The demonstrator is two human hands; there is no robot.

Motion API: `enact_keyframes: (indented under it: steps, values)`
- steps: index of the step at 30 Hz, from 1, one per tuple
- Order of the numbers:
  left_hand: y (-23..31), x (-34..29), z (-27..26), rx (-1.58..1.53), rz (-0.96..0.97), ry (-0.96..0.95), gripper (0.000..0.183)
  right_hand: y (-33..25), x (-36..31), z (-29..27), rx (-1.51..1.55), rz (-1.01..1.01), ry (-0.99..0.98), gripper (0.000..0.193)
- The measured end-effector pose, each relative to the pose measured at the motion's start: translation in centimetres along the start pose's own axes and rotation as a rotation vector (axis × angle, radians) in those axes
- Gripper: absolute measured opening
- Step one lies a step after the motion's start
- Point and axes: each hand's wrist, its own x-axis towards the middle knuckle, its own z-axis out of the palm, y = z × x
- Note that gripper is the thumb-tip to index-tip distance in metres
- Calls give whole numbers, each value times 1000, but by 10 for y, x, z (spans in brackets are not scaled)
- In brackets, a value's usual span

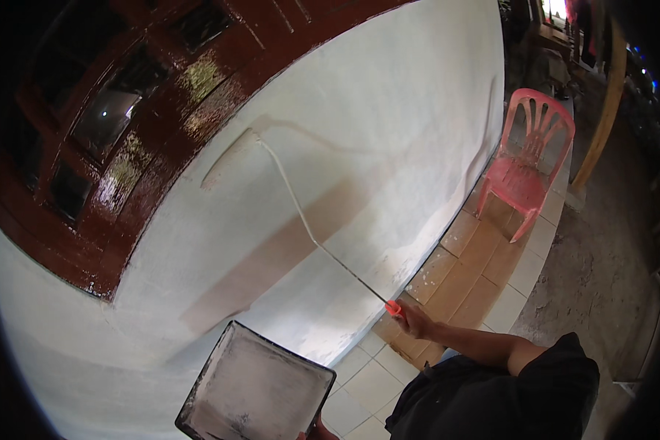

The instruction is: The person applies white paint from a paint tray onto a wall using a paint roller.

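Observation:
My right hand [416, 323] is closed round the red handle of a paint roller [298, 207]. Its long, bent metal rod reaches up and left across the wall. At the far end the pale roller sleeve [229, 157] lies against the whitish wall [345, 117], just below the dark red window frame. Only a few fingers of my left hand [320, 431] show at the lower edge, gripping the near right corner of a black-rimmed paint tray [260, 385]. Whitish-grey paint coats the tray's inside.
A glossy dark red window frame [99, 253] fills the upper left. On the tiled floor [458, 260] by the wall stands a red plastic chair [523, 172]. Beyond the tile edge lies rough grey ground [565, 271], with a wooden post [603, 117] at the right.

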Motion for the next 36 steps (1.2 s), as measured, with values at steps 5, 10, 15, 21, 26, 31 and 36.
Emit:
enact_keyframes:
  steps: [5,10,15,21,26,31,36]
  values:
    - [-8,-1,17,-78,-61,-65,46,-8,4,-3,5,-54,-10,30]
    - [-12,-5,24,-139,-124,-104,45,1,-9,3,15,26,-17,28]
    - [-15,-1,29,-201,-161,-122,45,5,-20,5,60,53,3,28]
    - [-15,1,27,-257,-207,-135,45,-12,-9,-3,65,86,-74,29]
    - [-14,6,33,-321,-240,-153,44,17,-37,9,27,89,-36,32]
    - [-11,10,44,-384,-271,-176,44,13,-42,11,32,72,-23,25]
    - [-4,11,47,-432,-299,-186,44,2,-25,9,55,125,-100,28]
